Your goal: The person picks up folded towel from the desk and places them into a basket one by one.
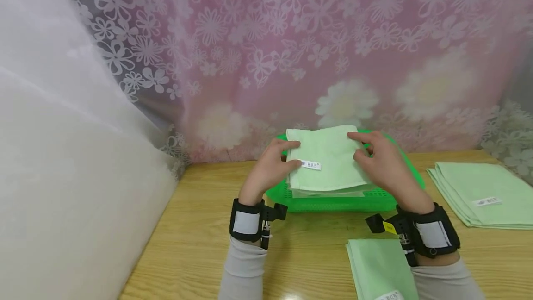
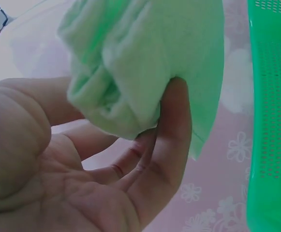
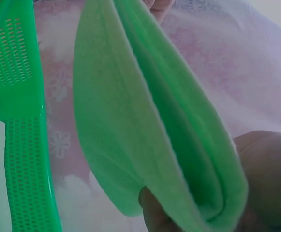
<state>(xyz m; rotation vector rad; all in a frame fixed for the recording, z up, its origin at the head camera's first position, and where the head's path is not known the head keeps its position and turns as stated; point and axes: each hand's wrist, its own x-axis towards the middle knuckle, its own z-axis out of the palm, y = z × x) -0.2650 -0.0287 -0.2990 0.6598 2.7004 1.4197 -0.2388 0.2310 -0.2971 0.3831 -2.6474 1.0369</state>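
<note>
A folded pale green towel (image 1: 326, 149) with a small white label (image 1: 310, 165) is held over a green perforated plastic basket (image 1: 341, 204). My left hand (image 1: 271, 163) pinches its left edge, thumb on the label side; in the left wrist view the bunched folds (image 2: 130, 67) lie between thumb and fingers. At the right edge, my right hand (image 1: 385, 163) pinches the towel. The right wrist view shows its layers (image 3: 145, 111) gaping apart along one side. Something pale shows under the towel in the basket, mostly hidden.
Another folded green towel (image 1: 487, 196) lies on the wooden table (image 1: 200, 244) at the right. A smaller folded one (image 1: 381, 267) lies at the front, partly behind my right forearm. A pink flowered curtain (image 1: 266, 59) hangs behind the basket, with white fabric (image 1: 75, 152) on the left.
</note>
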